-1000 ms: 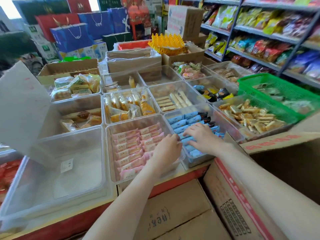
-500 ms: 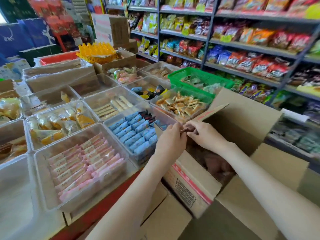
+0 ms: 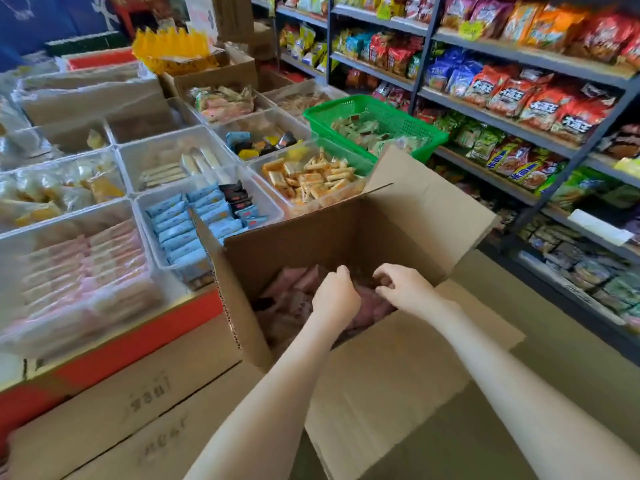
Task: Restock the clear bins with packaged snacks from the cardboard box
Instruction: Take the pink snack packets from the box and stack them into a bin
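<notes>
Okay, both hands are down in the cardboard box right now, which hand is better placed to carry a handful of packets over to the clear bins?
Probably the left hand. It is inside the cardboard box on the side nearest the clear bins; the right hand would have to cross over it.

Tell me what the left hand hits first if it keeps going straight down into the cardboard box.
Most likely the pinkish packaged snacks piled in the cardboard box. The left hand hovers just above them, fingers curled down; depth is unclear, so it may already touch.

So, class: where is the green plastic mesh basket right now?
The green plastic mesh basket sits right of centre in the head view, behind the open cardboard box and beside the grey snack shelves.
</notes>
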